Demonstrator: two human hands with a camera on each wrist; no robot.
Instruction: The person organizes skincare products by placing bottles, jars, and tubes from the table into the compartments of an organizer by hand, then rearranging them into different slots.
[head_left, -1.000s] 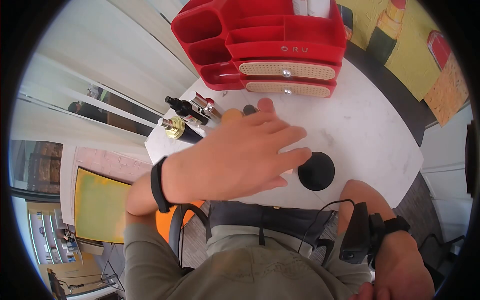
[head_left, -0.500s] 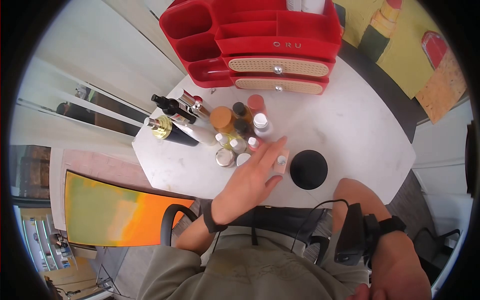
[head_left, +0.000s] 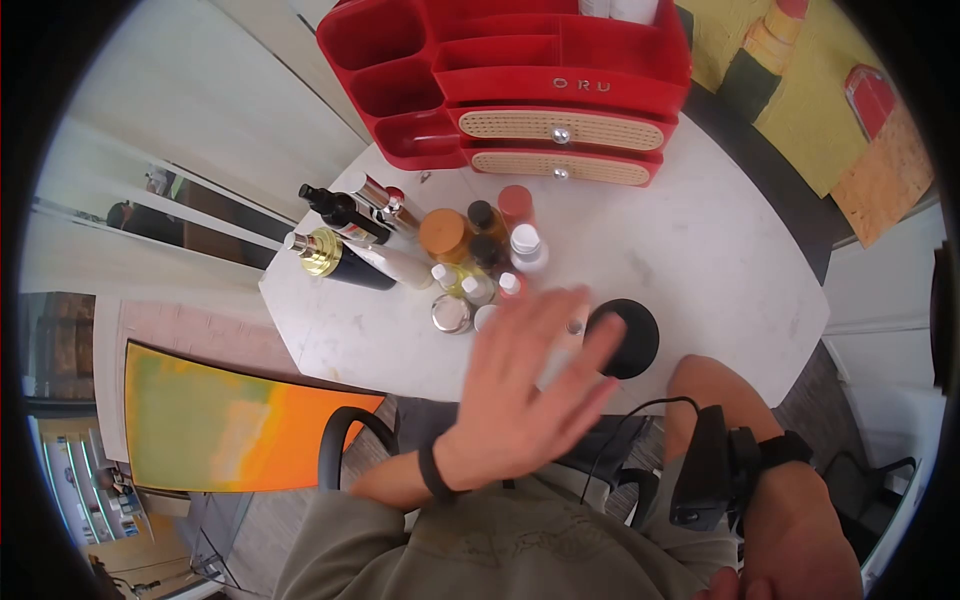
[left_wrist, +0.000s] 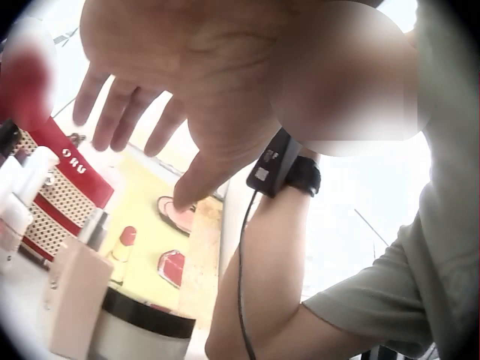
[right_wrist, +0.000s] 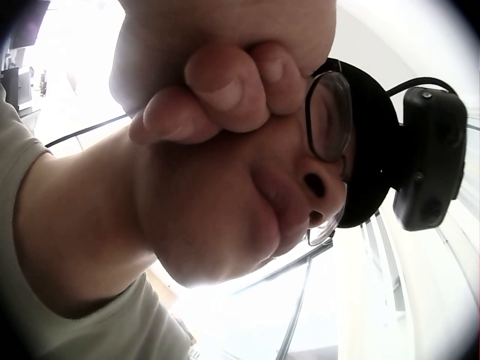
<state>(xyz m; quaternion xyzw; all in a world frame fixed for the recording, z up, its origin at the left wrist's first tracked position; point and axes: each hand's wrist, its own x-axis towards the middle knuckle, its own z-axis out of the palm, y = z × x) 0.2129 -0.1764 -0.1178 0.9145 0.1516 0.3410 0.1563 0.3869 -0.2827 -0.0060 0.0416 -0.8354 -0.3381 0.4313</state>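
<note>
My left hand [head_left: 520,390] is blurred over the table's near edge, fingers spread and palm bare in the left wrist view. Its fingers partly cover a small pale pink box [left_wrist: 79,296]. Beside that box stands a jar with a round black lid [head_left: 636,350], which the fingertips overlap in the head view; contact cannot be told. Several bottles, among them a white-capped one [head_left: 528,258], stand beyond the hand. My right hand [right_wrist: 225,82] is up by the face with its fingers curled and nothing visible in them; only part of it shows at the head view's bottom edge.
A red organizer [head_left: 510,90] with two woven-front drawers stands at the back. An amber-lidded jar [head_left: 443,234], a black pump bottle [head_left: 345,215] and a dark bottle with a gold collar [head_left: 355,268] stand at the left. A cable runs from the right wrist camera [head_left: 700,470].
My left hand has come back from over the bottles toward the table's near edge, uncovering them. Half a second ago its fingers lay beside the pink box. The right arm stays nearly the same.
</note>
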